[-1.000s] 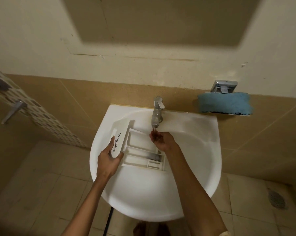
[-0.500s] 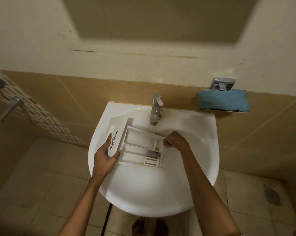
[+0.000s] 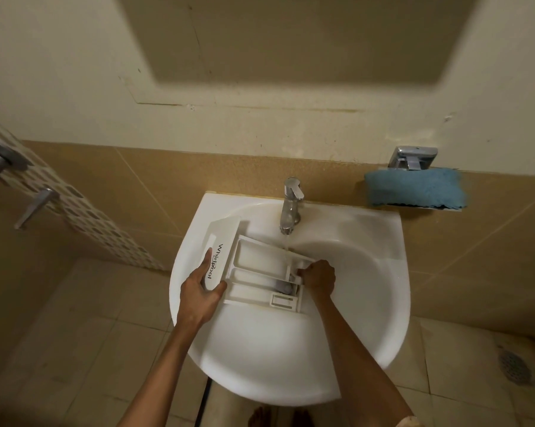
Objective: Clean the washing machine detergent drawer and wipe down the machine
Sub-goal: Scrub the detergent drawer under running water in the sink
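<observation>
My left hand is clamped on the drawer front panel, thumb on one side and fingers on the other. The drawer spans between both grips, inside the sink. My right hand is curled round its rear edge. The tap stream lands just beyond that grip. The cloth is farther right.

One detergent drawer; one washbasin; one faucet; one blue cloth; one chrome wall holder; one floor drain; two hands, left hand and right hand; two bare feet.
</observation>
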